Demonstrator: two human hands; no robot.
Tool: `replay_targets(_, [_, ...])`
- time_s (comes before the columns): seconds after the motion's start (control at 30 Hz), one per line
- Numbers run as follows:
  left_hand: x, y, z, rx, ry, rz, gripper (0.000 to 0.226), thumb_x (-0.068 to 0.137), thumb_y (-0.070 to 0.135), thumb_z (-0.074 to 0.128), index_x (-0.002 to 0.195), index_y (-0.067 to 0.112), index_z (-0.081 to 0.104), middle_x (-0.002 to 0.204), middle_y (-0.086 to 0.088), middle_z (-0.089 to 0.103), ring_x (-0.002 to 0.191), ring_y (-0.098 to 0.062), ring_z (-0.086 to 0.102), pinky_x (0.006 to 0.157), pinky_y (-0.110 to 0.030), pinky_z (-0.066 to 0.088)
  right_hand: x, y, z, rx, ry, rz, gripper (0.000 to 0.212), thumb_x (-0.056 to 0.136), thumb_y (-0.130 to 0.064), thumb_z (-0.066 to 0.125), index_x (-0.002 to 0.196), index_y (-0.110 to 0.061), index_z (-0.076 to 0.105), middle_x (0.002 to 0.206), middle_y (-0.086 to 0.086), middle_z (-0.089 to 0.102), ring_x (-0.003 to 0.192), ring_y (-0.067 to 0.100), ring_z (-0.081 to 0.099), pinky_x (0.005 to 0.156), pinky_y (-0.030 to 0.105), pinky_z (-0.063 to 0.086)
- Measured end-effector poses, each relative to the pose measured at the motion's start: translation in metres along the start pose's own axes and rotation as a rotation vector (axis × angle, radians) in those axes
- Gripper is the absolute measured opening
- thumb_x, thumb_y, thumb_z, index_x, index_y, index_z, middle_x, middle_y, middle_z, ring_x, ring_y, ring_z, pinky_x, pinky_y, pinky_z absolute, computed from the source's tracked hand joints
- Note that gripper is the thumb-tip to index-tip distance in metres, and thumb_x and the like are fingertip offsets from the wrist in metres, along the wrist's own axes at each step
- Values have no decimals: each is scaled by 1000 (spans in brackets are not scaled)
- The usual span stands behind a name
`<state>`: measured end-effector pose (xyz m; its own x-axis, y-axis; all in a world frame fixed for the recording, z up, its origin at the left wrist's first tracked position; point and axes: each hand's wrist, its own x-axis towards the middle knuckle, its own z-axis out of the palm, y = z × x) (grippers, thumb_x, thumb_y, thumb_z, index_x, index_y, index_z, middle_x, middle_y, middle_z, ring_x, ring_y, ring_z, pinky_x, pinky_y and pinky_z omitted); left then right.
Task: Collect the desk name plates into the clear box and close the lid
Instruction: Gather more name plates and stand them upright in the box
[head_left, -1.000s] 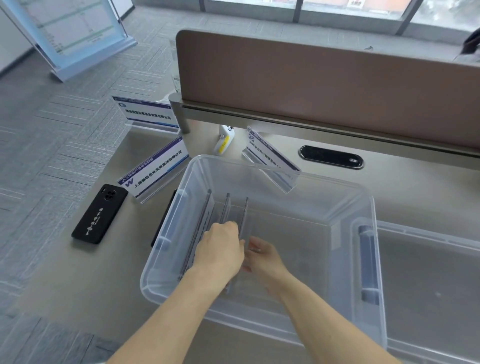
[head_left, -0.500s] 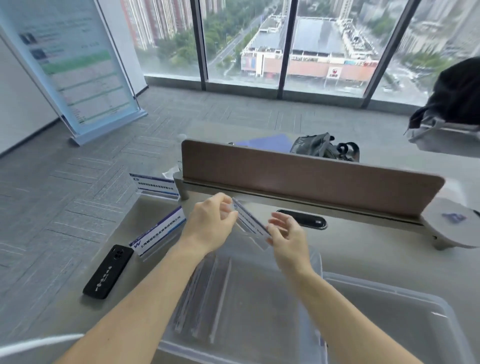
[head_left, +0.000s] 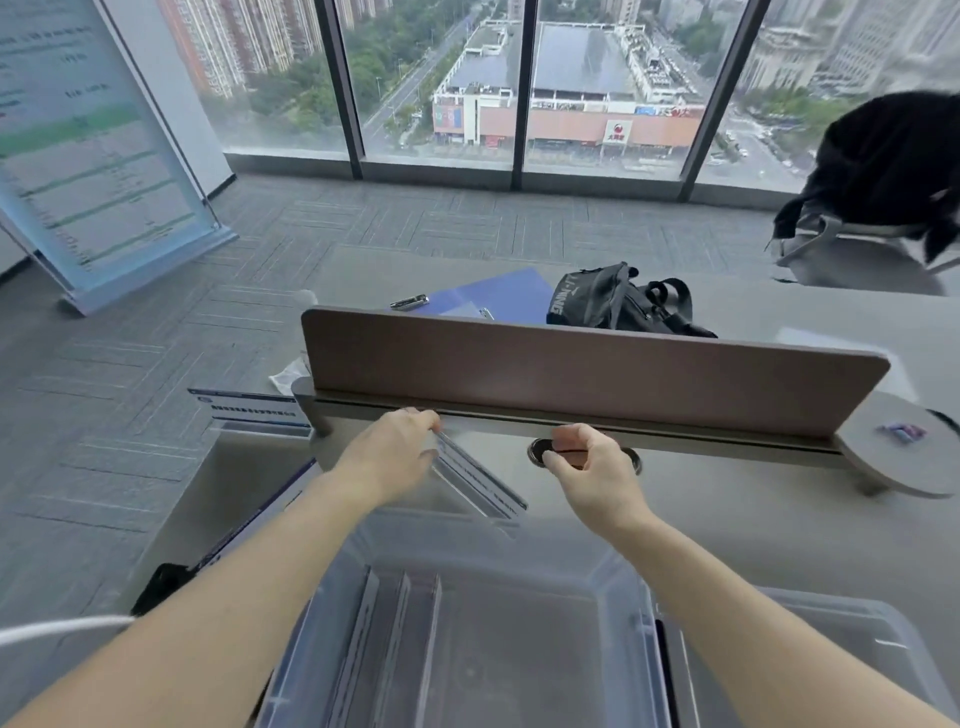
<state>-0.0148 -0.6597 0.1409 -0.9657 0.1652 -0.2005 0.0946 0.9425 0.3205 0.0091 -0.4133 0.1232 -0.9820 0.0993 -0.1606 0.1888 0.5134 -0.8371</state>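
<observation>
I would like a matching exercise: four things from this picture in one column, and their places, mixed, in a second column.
1. black sports bag
2. clear plastic box
3. clear acrylic name plate with white card
4. black oval cable port

a. partly behind the right hand
b. nearest the camera
c. behind the brown divider
d. at the left hand

Pairs: 1-c, 2-b, 3-d, 4-a
</observation>
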Motion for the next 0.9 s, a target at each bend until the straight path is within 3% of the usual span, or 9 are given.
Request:
replay_targets(0.1, [30,-19,20,112,-117,60,41,101,23,55,143,25,53,143,-6,56,129,-28,56,101,-36,47,28,17,27,-161,-116,62,40,85,-27,73,123,-16,66,114,0,70,107,18,65,97,32,51])
replay_targets(0.2, [56,-37,37,110,-133,154,44,102,20,54,145,25,50,152,4,49,140,-19,45,108,-30,40,50,28,48,-268,-240,138,53,80,-35,78,128,-22,62,123,-3,64,108,14,61,87,27,48])
replay_targets(0.3, [80,-53,51,80,-124,229,46,100,17,55,144,27,50,151,9,51,139,-18,46,105,-34,45,69,34,64,-353,-354,174,62,75,-40,81,131,-26,58,124,-7,62,109,12,60,84,24,44])
replay_targets(0.43, [99,-62,71,134,-89,421,51,95,6,56,143,22,55,144,6,60,134,-17,53,98,-34,50,84,41,76,-421,-451,163,62,71,-35,85,128,-29,60,116,-8,63,105,13,62,88,29,52])
replay_targets(0.53, [108,-67,87,230,-80,539,48,84,-5,62,128,16,66,123,-2,72,116,-26,66,90,-39,56,88,53,84,-559,-513,100,56,72,-29,83,124,-26,63,110,-7,65,97,16,64,86,33,55])
replay_targets(0.67, [121,-74,102,366,-30,591,45,69,-7,72,107,16,72,91,-1,74,89,-27,69,82,-38,53,89,67,88,-815,-510,-82,19,86,-8,57,99,-16,68,93,8,70,86,31,65,74,42,58])
replay_targets(0.8, [113,-79,103,283,-154,463,22,88,11,69,109,20,73,100,1,74,97,-25,68,83,-33,51,94,79,83,-876,-442,-162,16,86,3,51,82,-8,62,76,12,66,73,33,63,62,41,53])
replay_targets(0.9, [105,-86,108,186,-238,333,7,93,17,65,87,15,69,87,0,70,85,-24,61,75,-39,55,97,86,77,-795,-413,-160,11,89,-6,56,81,-7,64,75,11,68,74,33,64,66,41,55])
